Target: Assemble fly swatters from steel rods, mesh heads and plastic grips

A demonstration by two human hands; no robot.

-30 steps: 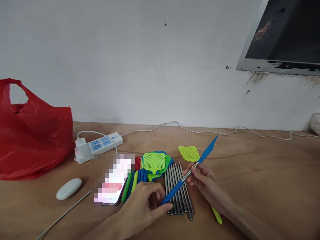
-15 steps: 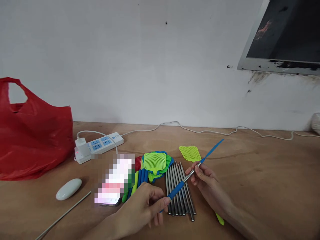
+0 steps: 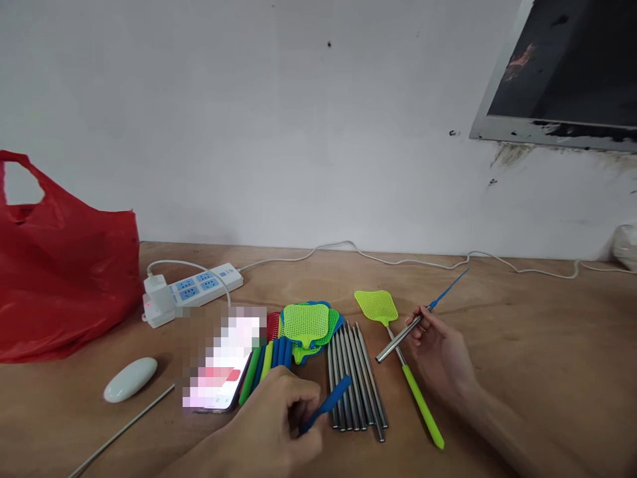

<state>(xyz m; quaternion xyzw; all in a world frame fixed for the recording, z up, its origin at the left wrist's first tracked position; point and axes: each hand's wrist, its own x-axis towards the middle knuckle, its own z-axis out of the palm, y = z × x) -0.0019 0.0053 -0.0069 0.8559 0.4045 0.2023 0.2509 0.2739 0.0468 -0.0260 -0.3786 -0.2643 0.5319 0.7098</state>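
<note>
My left hand is closed around a blue handle sleeve, whose end sticks out past the fingers. In my right hand a silver metal tube is pinched, with a blue fly swatter head seen edge-on at its far end. The tube's bare end points down and left, apart from the sleeve. Beneath it lies a whole yellow-green fly swatter. Between my hands, several metal tubes rest side by side. Swatter heads are stacked behind them, and several coloured handle sleeves lie beside my left hand.
A lit phone, partly pixelated, lies left of the sleeves. Farther left are a white oval object, a power strip with its cable, and a red plastic bag. A wall rises behind the wooden table.
The blue sleeve has come off the metal tube and stays in my left hand. My right hand has moved right with the tube and head, uncovering more of the yellow-green swatter.
</note>
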